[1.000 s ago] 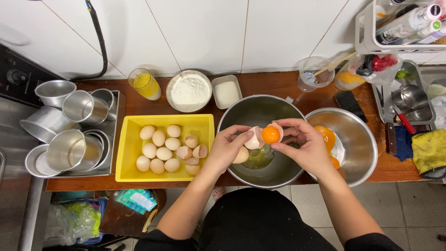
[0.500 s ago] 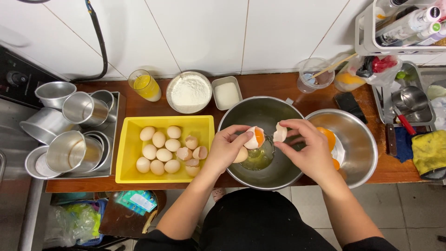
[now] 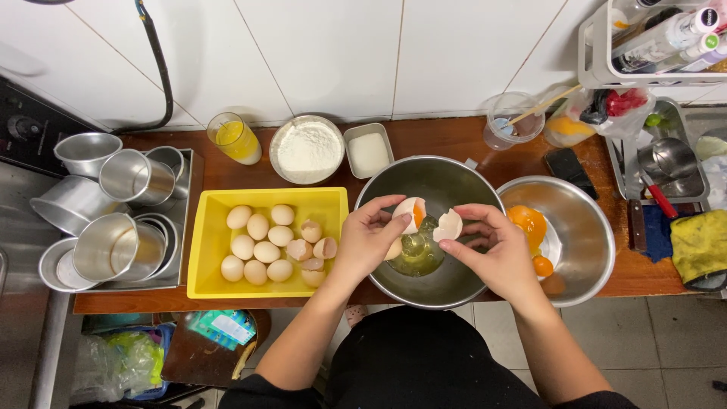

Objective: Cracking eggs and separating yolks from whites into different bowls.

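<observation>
My left hand [image 3: 369,235] holds an eggshell half [image 3: 411,213] with an orange yolk in it, over a steel bowl [image 3: 424,178] that has egg white [image 3: 419,254] pooled at the bottom. My right hand [image 3: 494,254] holds the other, empty eggshell half [image 3: 448,226] right beside it. A second steel bowl [image 3: 587,242] on the right holds several yolks [image 3: 528,224]. A yellow tray [image 3: 216,284] on the left carries whole eggs [image 3: 257,246] and broken shells [image 3: 312,244].
Behind the bowls stand a bowl of flour [image 3: 307,149], a small white-filled tin [image 3: 368,151], a glass of yellow liquid [image 3: 235,139] and a plastic cup with a stick [image 3: 511,121]. Metal cake tins [image 3: 113,220] crowd a tray at left. A phone [image 3: 567,170], knife [image 3: 657,198] and cloth [image 3: 698,246] lie right.
The yolk has passed from the shell half in my right hand to the one in my left. Both hands stayed over the middle bowl.
</observation>
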